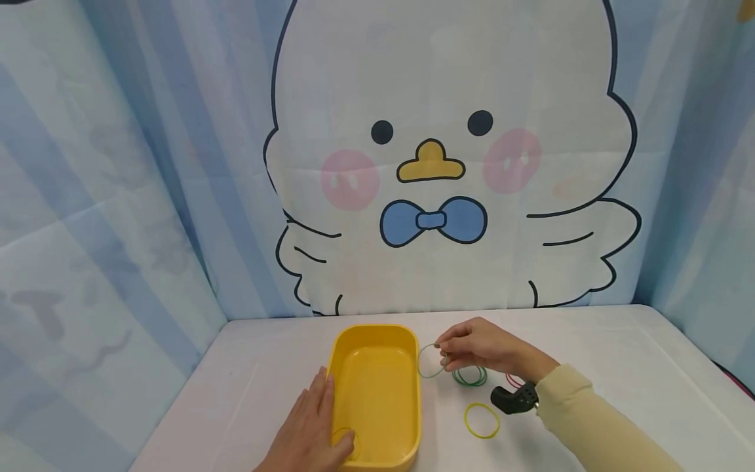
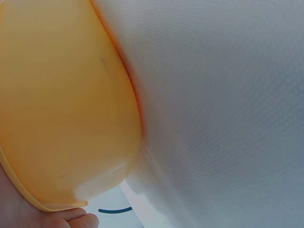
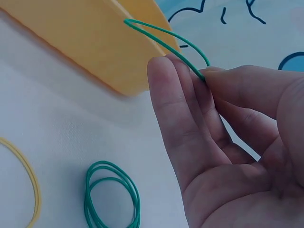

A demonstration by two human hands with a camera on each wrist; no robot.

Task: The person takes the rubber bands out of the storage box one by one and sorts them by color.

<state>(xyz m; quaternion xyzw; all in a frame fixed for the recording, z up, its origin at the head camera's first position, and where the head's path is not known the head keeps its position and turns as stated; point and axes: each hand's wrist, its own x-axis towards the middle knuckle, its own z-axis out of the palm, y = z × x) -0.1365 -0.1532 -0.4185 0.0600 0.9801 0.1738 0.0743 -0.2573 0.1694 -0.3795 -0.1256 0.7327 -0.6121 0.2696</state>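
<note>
My right hand pinches a thin green rubber band between thumb and fingertips, holding it up beside the right wall of a yellow plastic tub. On the table below that hand lie several green bands in a loose bunch. My left hand rests along the tub's left rim, fingers fairly straight and thumb reaching inside. Near that thumb, a faint yellow band lies on the tub floor. The left wrist view shows mostly the tub's outer wall, with fingertips at the rim.
Nearer the front of the table lies a yellow rubber band. Red bands are partly hidden behind the right wrist, which wears a black device. A cartoon-printed curtain stands behind the table.
</note>
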